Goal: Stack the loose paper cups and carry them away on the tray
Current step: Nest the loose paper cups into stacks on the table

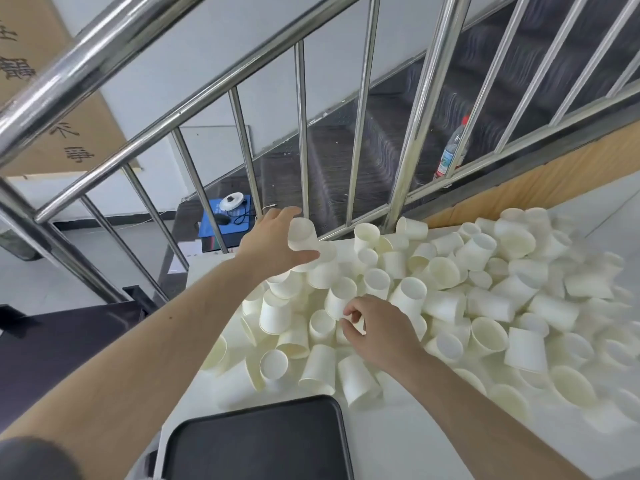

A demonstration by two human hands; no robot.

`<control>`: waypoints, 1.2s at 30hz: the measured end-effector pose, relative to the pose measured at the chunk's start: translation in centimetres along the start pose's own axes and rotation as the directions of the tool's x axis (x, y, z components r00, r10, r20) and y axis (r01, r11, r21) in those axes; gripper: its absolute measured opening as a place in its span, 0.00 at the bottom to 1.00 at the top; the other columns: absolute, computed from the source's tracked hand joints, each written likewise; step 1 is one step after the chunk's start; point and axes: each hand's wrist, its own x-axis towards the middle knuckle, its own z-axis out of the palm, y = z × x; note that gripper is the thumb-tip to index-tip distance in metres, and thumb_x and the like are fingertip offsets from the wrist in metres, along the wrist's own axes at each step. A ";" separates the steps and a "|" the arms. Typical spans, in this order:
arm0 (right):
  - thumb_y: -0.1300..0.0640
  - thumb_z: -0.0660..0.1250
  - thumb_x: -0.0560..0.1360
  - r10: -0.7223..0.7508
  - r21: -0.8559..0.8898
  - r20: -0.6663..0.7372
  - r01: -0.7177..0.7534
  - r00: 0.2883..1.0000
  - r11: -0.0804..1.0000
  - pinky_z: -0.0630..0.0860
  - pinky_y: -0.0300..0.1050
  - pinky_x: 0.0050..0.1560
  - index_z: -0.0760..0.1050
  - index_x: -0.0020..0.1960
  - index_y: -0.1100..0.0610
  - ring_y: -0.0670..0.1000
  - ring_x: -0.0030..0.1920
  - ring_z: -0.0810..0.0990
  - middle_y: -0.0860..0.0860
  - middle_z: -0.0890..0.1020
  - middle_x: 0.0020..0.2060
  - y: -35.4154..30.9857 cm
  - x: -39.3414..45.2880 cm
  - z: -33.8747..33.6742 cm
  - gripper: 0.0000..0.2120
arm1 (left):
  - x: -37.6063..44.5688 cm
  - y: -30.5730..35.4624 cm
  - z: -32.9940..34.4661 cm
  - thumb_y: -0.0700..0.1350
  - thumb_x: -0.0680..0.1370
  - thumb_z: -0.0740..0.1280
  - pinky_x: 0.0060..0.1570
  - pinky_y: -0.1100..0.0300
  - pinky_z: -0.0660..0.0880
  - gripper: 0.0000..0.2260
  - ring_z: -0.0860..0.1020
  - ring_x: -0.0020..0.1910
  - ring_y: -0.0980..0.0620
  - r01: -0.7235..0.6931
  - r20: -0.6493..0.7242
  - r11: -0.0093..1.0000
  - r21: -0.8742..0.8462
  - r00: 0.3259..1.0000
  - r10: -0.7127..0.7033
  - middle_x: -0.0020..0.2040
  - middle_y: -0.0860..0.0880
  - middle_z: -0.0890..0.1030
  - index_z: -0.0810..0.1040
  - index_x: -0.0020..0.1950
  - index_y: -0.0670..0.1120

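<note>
Beneath right hand (381,330), cup (349,329) seemingly half-hidden

Two bare forearms in shot, both uncovered from elbow to wrist, no watch, no bands, no rings, no gloves. Left hand (277,237) bare, fingers long, nails short and plain. Right hand (377,327) just the same, knuckles showing, nothing worn. One small dark mole on the left forearm. Down by the left elbow, a blurred dark grey sleeve (31,459) edge
</note>
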 end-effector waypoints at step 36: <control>0.59 0.74 0.60 -0.375 -0.648 0.305 0.480 0.875 0.591 0.44 0.44 0.24 0.76 0.60 0.53 0.51 0.23 0.73 0.54 0.79 0.53 -11.0 9.7 3.2 0.28 | 0.9 -2.0 -1.3 0.53 0.70 0.73 0.57 0.47 0.75 0.26 0.75 0.57 0.51 -0.002 -0.127 0.957 -0.290 0.991 -0.036 0.61 0.55 0.76 0.70 0.66 0.57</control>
